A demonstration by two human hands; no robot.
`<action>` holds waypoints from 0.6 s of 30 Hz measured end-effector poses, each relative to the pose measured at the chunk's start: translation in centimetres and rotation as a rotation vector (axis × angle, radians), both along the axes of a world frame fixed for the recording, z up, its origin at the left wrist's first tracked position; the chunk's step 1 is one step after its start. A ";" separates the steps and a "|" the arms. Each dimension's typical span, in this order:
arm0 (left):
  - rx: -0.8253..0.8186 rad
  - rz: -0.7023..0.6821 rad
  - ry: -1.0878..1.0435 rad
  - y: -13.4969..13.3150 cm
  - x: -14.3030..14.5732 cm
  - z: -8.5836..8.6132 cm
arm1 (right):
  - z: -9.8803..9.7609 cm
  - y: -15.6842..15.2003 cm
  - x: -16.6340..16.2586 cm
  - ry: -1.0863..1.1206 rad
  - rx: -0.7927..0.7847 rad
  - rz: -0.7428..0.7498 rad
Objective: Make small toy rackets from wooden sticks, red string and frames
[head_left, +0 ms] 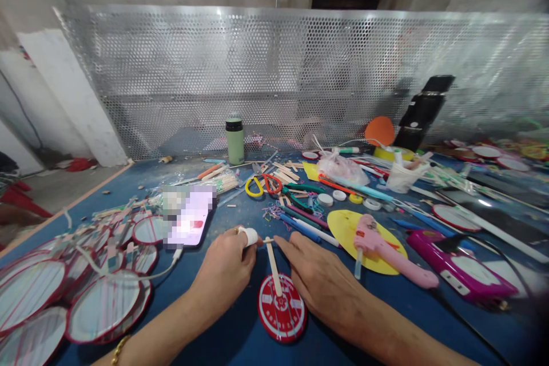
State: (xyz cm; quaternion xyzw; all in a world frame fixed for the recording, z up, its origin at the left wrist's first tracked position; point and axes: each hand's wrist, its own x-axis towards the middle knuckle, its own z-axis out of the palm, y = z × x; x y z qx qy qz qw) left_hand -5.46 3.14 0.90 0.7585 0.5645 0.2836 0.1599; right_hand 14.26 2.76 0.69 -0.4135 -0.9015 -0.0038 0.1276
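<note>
A red round disc (282, 310) with a wooden stick (273, 266) glued across it lies on the blue table between my hands. My left hand (225, 269) is curled, a white wrap on one fingertip, and its fingers pinch the top end of the stick. My right hand (319, 277) lies flat with fingers stretched out, the fingertips touching the stick's top end from the right.
A pile of red-rimmed discs (77, 291) lies left, a phone (191, 220) on a cable above it. A pink glue gun (386, 254) rests on a yellow disc, a purple glue gun (458, 271) further right. Scissors (263, 184), pens, sticks and a green bottle (234, 141) lie behind.
</note>
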 end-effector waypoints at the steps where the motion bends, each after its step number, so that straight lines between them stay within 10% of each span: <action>1: 0.000 -0.001 0.001 0.0 0.0 0.0 | 0.0 0.0 0.0 0.002 0.003 -0.001; 18: -0.002 0.016 0.010 -0.1 0.0 0.1 | 0.0 0.0 0.1 -0.002 0.024 -0.002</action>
